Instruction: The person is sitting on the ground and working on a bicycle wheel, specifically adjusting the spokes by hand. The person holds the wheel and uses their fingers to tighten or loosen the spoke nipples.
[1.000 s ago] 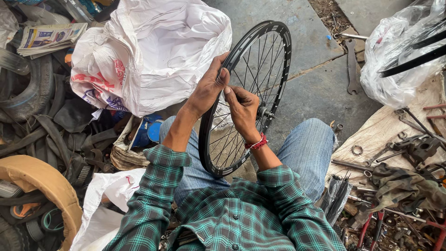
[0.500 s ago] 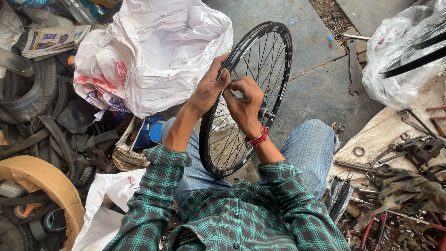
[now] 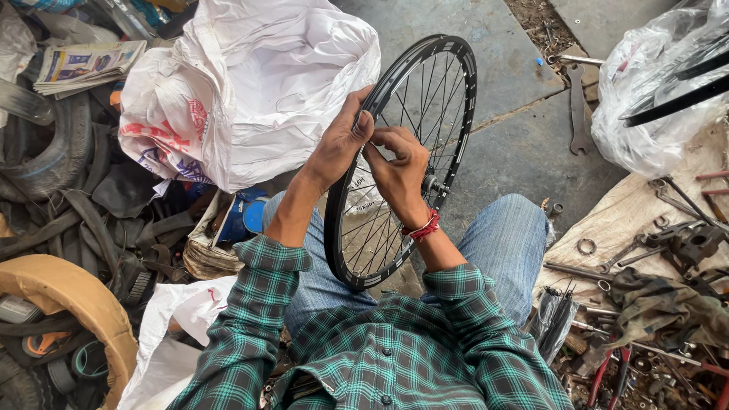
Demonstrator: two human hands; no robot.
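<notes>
A black bicycle wheel rim (image 3: 448, 64) with thin metal spokes stands upright between my knees, its hub (image 3: 431, 183) near the middle. My left hand (image 3: 342, 144) grips the rim's left edge, thumb over the top of it. My right hand (image 3: 399, 167), a red thread around its wrist, reaches among the spokes just right of the left hand, fingers curled on a spoke close to the rim. What the fingertips pinch is too small to tell.
A large white plastic sack (image 3: 243, 91) lies at the left with old tyres and tubes (image 3: 53, 159) beside it. Spanners and loose tools (image 3: 653, 250) cover a board at the right. A clear plastic bag (image 3: 653, 114) sits at the back right. A spanner (image 3: 577, 106) lies on the concrete.
My right hand has slid slightly up along the spokes toward the rim. The wheel and my left hand have barely shifted.
</notes>
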